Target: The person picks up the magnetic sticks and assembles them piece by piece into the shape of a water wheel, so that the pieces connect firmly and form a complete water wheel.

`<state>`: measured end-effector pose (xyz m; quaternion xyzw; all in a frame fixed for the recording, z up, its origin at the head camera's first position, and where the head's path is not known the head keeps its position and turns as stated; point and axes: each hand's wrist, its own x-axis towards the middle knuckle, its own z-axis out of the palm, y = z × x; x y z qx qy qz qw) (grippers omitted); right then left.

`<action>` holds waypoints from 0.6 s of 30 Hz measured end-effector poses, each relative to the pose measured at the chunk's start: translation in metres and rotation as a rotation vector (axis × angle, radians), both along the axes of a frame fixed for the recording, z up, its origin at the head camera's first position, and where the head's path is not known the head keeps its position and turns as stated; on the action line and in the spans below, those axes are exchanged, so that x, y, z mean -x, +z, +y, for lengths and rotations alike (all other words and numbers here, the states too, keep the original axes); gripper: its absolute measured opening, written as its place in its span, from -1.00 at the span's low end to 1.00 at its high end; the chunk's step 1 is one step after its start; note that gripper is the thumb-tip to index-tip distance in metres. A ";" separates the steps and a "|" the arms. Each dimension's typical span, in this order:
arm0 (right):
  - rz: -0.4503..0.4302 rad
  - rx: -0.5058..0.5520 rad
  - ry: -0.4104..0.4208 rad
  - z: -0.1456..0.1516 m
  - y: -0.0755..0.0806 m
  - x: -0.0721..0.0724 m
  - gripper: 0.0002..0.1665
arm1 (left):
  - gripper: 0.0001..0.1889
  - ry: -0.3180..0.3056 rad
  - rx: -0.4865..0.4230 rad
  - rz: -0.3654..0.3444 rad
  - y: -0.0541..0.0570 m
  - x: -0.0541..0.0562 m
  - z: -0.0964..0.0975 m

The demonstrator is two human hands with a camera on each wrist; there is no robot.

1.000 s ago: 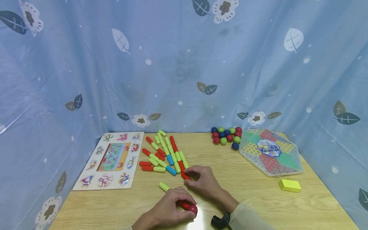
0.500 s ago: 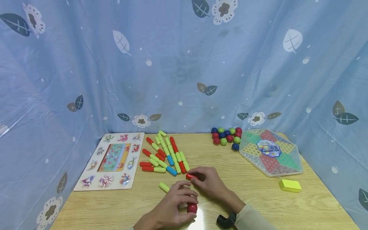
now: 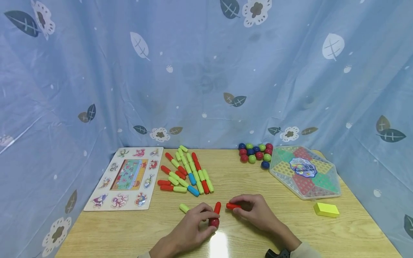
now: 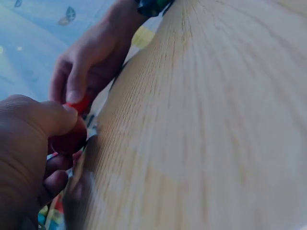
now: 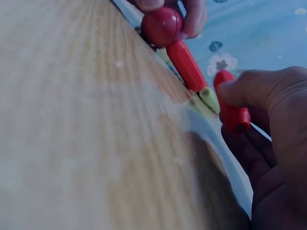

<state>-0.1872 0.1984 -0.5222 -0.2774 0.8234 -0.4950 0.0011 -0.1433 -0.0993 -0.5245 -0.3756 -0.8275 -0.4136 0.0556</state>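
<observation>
Thumb and fingers of my left hand point(image 3: 193, 226) pinch a dark red ball point(image 3: 214, 222) low over the table's front middle. A red stick point(image 3: 217, 208) meets the ball and points away from me; in the right wrist view this ribbed red stick point(image 5: 186, 65) touches the ball point(image 5: 161, 27). Part of a yellow-green stick point(image 3: 184, 208) shows past my left knuckles, the remainder hidden by the hand. My right hand point(image 3: 258, 212), just to the right, holds another red stick point(image 3: 233, 206) between thumb and fingers, apart from the ball. A hole shows in this stick's point(image 5: 232, 105) near end.
Red, yellow-green and blue sticks point(image 3: 190, 170) lie in rows beyond the hands. An animal picture board point(image 3: 96, 190) is at left. Red, green and blue balls point(image 3: 259, 155) cluster at the back, beside a clear hexagonal box point(image 3: 303, 172). A yellow block point(image 3: 326, 209) lies right.
My right hand has taken a red stick from near the rows and drawn it right and nearer. My left fingers have shifted around the ball, and a red stick now shows beyond it.
</observation>
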 end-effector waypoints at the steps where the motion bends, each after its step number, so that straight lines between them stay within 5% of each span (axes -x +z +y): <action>1: -0.010 -0.002 0.007 0.003 0.000 -0.003 -0.74 | -0.72 0.004 -0.014 -0.026 0.000 0.000 0.001; 6: -0.011 0.030 0.104 0.005 -0.002 -0.013 -0.73 | -0.72 0.029 -0.068 -0.075 0.000 0.001 0.003; 10: 0.051 0.039 0.190 -0.003 -0.003 -0.015 -0.73 | -0.72 0.036 -0.085 -0.041 -0.001 0.001 0.003; 18: 0.111 0.055 0.227 -0.015 -0.005 -0.016 -0.70 | -0.69 0.038 -0.090 0.023 -0.004 0.001 0.004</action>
